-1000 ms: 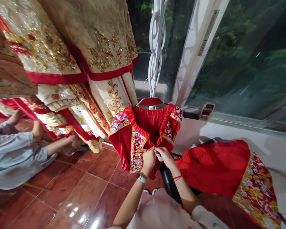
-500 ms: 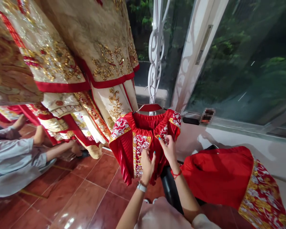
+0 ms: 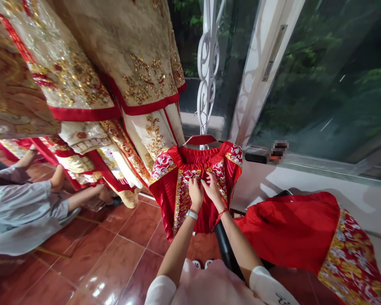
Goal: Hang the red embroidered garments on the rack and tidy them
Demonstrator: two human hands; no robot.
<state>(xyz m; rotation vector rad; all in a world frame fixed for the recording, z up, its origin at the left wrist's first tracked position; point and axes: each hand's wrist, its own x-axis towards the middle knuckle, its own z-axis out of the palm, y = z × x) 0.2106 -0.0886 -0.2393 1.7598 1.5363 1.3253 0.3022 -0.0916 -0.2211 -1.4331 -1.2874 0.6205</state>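
Observation:
A red pleated garment [image 3: 186,203] with a gathered top edge, like a skirt, hangs on a hanger [image 3: 200,140] with a red bar. White, gold and silver embroidery runs down its front panels. My left hand [image 3: 196,195] is closed at the front centre, fingertips pinched just below the gathered edge. Right beside it, my right hand [image 3: 212,187] pinches the same spot, its fingertips close to those of the left. Both seem to hold a small part of the garment; exactly which part is hidden by the fingers.
Cream and gold embroidered robes [image 3: 149,84] hang at left. Behind the hanger stands a white scrolled metal post [image 3: 206,80]. Another red embroidered garment [image 3: 292,233] lies at right over a black support. A black object [image 3: 255,158] rests on the window ledge. At left a person's legs [image 3: 85,199] show.
My hands have come closer together at the garment's front, the right moving left and the left slightly up. The fingers, more spread before, are now drawn together.

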